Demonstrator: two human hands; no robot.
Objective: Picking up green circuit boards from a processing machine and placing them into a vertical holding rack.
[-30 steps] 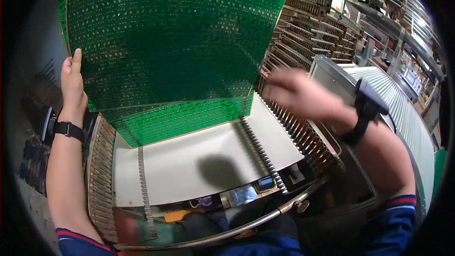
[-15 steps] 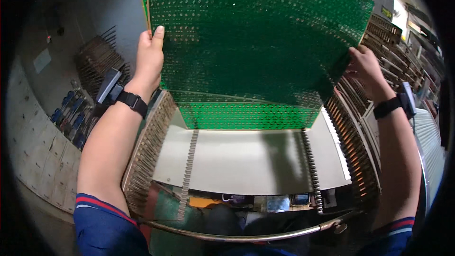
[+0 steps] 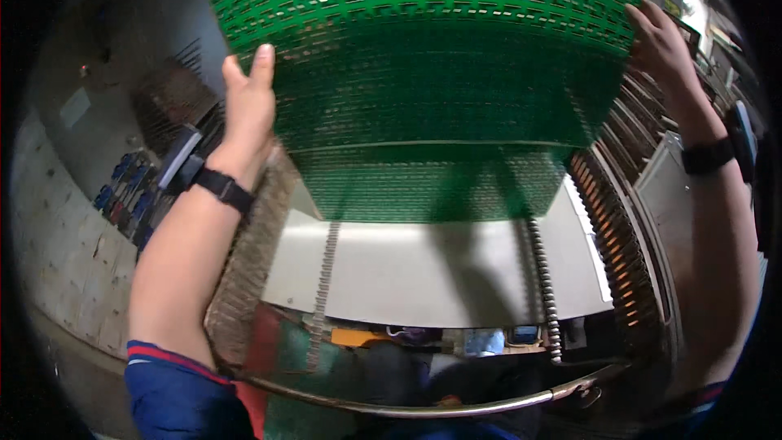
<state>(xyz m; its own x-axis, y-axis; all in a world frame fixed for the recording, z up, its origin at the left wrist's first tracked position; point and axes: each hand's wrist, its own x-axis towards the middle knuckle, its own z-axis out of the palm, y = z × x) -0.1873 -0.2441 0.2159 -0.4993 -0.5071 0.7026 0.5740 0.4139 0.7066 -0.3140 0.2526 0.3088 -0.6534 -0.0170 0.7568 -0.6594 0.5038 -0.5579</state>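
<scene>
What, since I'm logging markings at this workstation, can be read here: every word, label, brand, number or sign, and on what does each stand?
No text is readable.
Yellow-green sign, upper right: too small and blurred.
Pale sheet on the wall, left: any print is too small to tell.
Green board: partly blurred; no lettering can be made out.

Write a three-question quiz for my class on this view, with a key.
1. True or false: the person's bare left hand and bare right hand are at opposite sides of the large green rectangular circuit board.
2. Which shows below the board in this view: (a) brown shaggy carpet, (b) smooth white flat panel, (c) pink foam mat?
3. How many of the person's wrists carry a black strap?

Key: 1. True. 2. b. 3. Two, one on each arm.
</scene>
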